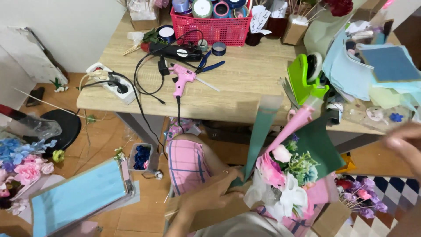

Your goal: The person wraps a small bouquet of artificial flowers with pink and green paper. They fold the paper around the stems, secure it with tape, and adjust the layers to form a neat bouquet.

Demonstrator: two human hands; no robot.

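Note:
My left hand [215,191] grips the base of a flower bouquet [285,175] resting on my lap, fingers closed around its brown paper and a tall strip of green wrapping paper [262,131]. The bouquet has pink and white flowers, greenery, and pink and dark green wrapping. My right hand [405,147] is at the right edge, blurred and raised near the table's corner, with nothing clearly in it.
The wooden table [237,92] carries a pink glue gun [182,78], a black tool with cables, a power strip [112,82], a red basket of ribbon rolls [212,22], a green tape dispenser [305,77] and stacked coloured papers [377,70]. Blue paper sheets [76,197] and flowers lie on the floor at left.

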